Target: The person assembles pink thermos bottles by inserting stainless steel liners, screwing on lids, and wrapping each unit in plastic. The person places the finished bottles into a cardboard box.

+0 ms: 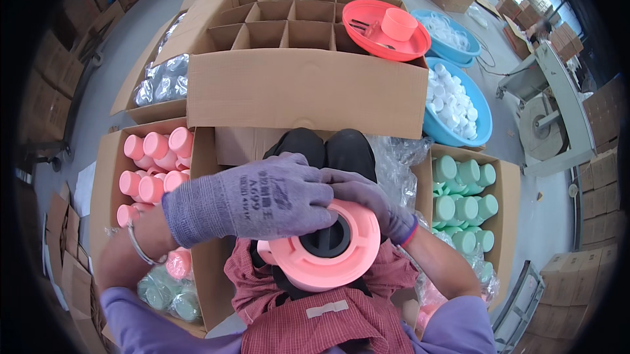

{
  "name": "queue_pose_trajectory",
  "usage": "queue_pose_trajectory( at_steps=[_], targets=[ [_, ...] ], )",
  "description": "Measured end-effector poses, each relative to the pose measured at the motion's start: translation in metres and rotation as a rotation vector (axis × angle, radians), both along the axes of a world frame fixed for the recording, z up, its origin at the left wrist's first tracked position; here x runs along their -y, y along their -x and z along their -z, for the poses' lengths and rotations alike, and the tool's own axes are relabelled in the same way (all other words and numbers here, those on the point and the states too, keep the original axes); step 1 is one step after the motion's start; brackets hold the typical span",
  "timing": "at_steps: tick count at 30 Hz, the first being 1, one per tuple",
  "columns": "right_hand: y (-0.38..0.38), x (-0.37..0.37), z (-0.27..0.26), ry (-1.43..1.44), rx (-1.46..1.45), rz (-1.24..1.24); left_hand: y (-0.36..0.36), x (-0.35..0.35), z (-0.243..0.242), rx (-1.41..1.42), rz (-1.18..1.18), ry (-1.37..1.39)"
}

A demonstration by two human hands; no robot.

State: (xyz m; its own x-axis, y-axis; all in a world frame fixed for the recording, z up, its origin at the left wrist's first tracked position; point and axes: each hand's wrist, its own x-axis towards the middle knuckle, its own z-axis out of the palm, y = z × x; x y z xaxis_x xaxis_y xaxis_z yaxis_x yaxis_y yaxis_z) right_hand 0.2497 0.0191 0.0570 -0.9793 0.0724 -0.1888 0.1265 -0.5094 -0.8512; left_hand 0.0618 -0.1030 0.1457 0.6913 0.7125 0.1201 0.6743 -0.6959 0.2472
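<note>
A round pink plastic vessel rests on the lap with its round end facing up, and a short pink handle sticks out at its left. In its middle sits a black ridged plug. My left hand, in a purple knit glove bearing writing, reaches across the far rim. Its thumb lies by the plug's edge, and its curled fingers meet those of the other hand. My right hand, also gloved, wraps the far right side of the vessel. Whatever lies between the touching fingertips is hidden.
Ahead stands a divided cardboard carton with a red basin on its corner. Pink flasks fill a left box; green flasks fill a right one. Blue basins hold white caps and clear rings. A metal-framed machine stands right.
</note>
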Motion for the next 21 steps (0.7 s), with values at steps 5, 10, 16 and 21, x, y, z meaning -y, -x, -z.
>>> queue_pose_trajectory(
  at_steps=[5,10,16,21],
  targets=[
    [0.019,0.000,0.073,-0.573,-0.471,0.083,-0.021,0.005,-0.001,0.300,-0.202,0.332],
    [0.027,0.005,0.079,-0.391,-0.343,0.090,-0.035,-0.022,0.015,0.142,-0.245,0.419],
    [0.010,-0.001,0.059,-0.088,-0.073,0.370,-0.020,-0.026,0.041,-0.068,-0.527,0.370],
    [-0.041,-0.020,0.029,-1.051,-0.314,0.462,0.000,0.015,0.085,1.032,-0.728,0.510]
  ],
)
